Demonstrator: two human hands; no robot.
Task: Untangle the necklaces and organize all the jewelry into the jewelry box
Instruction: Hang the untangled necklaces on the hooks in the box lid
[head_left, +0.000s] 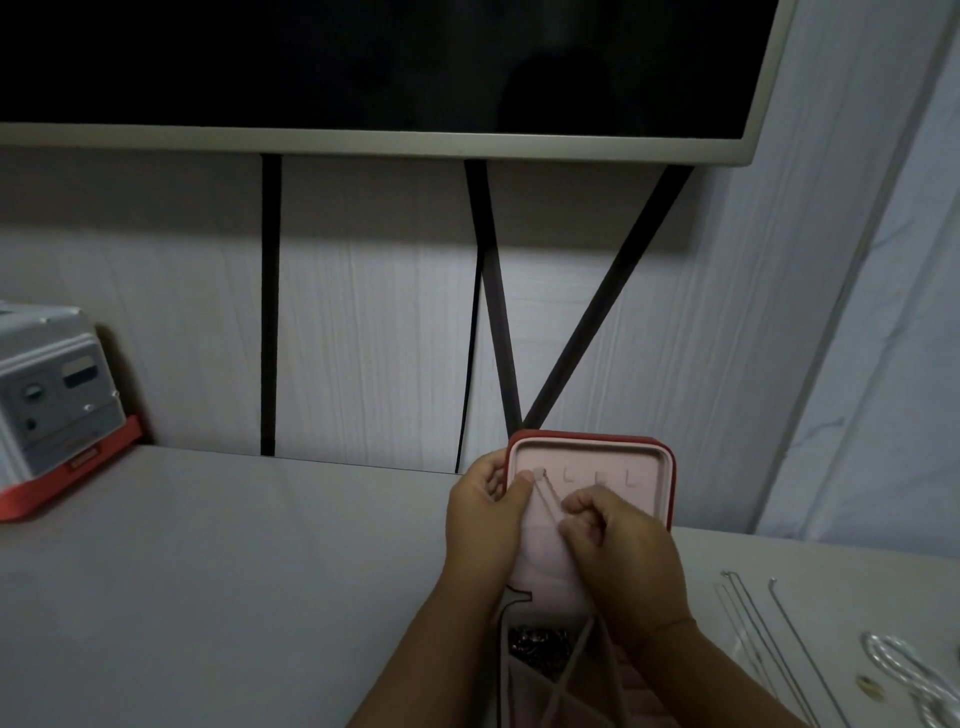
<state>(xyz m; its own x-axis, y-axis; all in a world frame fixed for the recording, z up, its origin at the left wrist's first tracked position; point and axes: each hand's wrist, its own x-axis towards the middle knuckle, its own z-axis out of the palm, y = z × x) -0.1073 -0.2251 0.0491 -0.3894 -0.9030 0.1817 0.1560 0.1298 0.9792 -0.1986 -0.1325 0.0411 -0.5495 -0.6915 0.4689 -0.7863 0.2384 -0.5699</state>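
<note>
Hands (485, 514) on necklace (549, 499), against jewelry box (597, 448)

Large dark screen (363, 62) in pale frame mounted high, upper view filled. Thin dark stand legs (271, 312) seen below, one upright, others slanted and crossed. Pale wood-grain wall (374, 338) behind, lit in soft patch; room otherwise dim. Light grey bench (208, 571) set against wall. Grey device on red base (52, 405) placed at far left. White marbled panel (883, 364) seen at right.
</note>
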